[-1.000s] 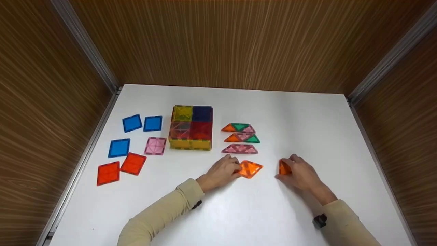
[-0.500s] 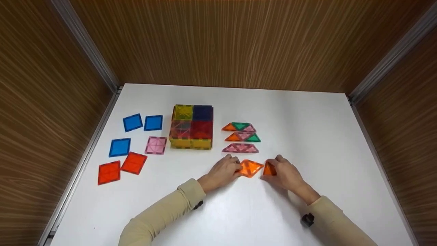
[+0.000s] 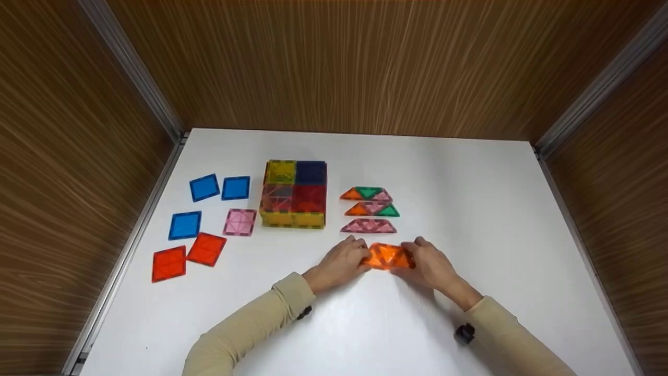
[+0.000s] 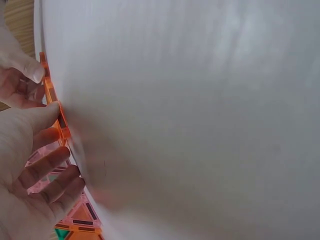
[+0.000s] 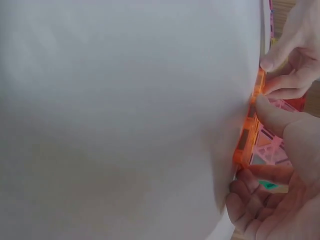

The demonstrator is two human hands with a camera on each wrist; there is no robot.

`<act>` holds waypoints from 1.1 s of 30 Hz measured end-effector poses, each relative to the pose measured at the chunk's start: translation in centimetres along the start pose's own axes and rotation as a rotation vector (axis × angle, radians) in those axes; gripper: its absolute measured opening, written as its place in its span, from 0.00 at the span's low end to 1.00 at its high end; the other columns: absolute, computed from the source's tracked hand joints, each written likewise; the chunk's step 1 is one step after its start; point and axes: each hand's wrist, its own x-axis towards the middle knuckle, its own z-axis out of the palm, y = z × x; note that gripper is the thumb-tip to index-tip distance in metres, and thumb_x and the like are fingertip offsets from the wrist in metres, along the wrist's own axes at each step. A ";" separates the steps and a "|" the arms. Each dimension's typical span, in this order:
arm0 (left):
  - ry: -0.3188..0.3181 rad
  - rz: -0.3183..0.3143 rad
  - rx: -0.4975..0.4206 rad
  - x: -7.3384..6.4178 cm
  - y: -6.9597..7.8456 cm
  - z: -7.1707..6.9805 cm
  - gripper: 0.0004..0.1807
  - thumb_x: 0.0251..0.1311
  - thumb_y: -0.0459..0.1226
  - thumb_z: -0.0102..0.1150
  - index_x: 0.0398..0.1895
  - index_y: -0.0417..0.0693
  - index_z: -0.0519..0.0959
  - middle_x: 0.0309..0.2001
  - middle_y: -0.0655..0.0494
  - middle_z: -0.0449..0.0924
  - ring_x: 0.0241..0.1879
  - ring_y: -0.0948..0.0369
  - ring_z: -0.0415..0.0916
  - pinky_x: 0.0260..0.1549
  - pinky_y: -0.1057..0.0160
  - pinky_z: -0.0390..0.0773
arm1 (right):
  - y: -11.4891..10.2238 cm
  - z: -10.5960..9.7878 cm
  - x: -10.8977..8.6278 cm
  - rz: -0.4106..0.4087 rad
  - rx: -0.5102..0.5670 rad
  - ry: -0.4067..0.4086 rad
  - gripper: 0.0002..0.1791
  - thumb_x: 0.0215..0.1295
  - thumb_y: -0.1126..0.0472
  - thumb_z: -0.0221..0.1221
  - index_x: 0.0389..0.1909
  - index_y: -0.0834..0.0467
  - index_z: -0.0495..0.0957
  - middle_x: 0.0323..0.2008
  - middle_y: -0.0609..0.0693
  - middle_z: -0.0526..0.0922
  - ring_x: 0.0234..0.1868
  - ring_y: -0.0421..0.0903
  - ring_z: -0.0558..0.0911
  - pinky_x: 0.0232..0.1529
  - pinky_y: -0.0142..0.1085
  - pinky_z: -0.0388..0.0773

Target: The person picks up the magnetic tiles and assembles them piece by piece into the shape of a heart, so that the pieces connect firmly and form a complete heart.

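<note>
Orange triangular magnetic tiles (image 3: 387,256) lie edge to edge in a short row between the two hands, forming one strip. My left hand (image 3: 339,263) pinches the strip's left end between thumb and fingers. At the other end, my right hand (image 3: 433,265) holds the right-hand orange triangle, with its thumb on the near edge. The wrist views show the strip edge-on, each thumb (image 5: 272,112) against its near side. Just beyond lie three trapezoid strips: a pink one (image 3: 368,226), an orange-pink-green one (image 3: 372,210) and an orange-green-pink one (image 3: 367,194).
Left of the strips stands a box shape of magnetic tiles (image 3: 293,219), yellow, blue and red. Farther left lie blue squares (image 3: 185,225), red squares (image 3: 169,263) and a pink square (image 3: 240,222). Wood-grain panels (image 3: 334,68) enclose the white table (image 3: 469,177).
My right hand has slid left across the table with its orange triangle, which now meets the orange tiles at my left hand. My left hand has stayed in place.
</note>
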 end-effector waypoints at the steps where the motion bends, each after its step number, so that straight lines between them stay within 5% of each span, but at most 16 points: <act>1: 0.001 -0.005 0.004 0.0 0.0 0.0 0.13 0.71 0.45 0.67 0.48 0.48 0.88 0.51 0.53 0.85 0.54 0.55 0.83 0.69 0.54 0.77 | 0.1 -0.1 0.0 -0.001 0.002 -0.003 0.32 0.56 0.45 0.79 0.54 0.62 0.85 0.35 0.52 0.79 0.31 0.42 0.71 0.34 0.33 0.74; 11: -0.088 -0.076 -0.005 0.3 0.5 0.0 0.26 0.74 0.52 0.61 0.68 0.50 0.78 0.69 0.50 0.79 0.71 0.47 0.74 0.76 0.48 0.70 | 0.7 -0.4 -0.1 -0.015 0.013 -0.052 0.31 0.55 0.48 0.79 0.55 0.61 0.84 0.39 0.52 0.80 0.34 0.42 0.72 0.33 0.30 0.73; 18: -0.079 -0.086 -0.007 0.3 0.6 0.1 0.29 0.71 0.53 0.64 0.69 0.50 0.76 0.63 0.52 0.81 0.61 0.53 0.75 0.69 0.56 0.76 | 0.5 -0.2 0.0 0.003 0.062 -0.050 0.33 0.53 0.50 0.80 0.55 0.62 0.79 0.41 0.53 0.80 0.37 0.44 0.75 0.38 0.39 0.81; 22: -0.056 -0.096 -0.068 0.1 0.5 0.1 0.32 0.70 0.51 0.67 0.72 0.50 0.73 0.62 0.51 0.80 0.62 0.53 0.76 0.70 0.56 0.76 | 0.4 -0.2 -0.2 0.017 0.140 -0.053 0.35 0.54 0.53 0.80 0.57 0.61 0.75 0.42 0.54 0.83 0.39 0.45 0.78 0.42 0.43 0.85; 29: -0.042 -0.153 -0.247 -0.5 0.0 -0.3 0.40 0.69 0.43 0.69 0.80 0.49 0.63 0.77 0.44 0.69 0.76 0.47 0.69 0.77 0.47 0.69 | 0.5 -0.2 -0.3 0.005 0.301 -0.050 0.31 0.60 0.62 0.76 0.62 0.63 0.76 0.36 0.52 0.82 0.33 0.41 0.75 0.37 0.31 0.77; 33: -0.019 -0.155 -0.346 -0.6 -0.3 -0.3 0.35 0.71 0.39 0.66 0.78 0.48 0.65 0.75 0.49 0.72 0.71 0.51 0.75 0.74 0.50 0.73 | 0.5 -0.2 -0.3 0.021 0.376 -0.039 0.23 0.62 0.65 0.74 0.58 0.62 0.81 0.36 0.52 0.83 0.33 0.40 0.74 0.35 0.29 0.74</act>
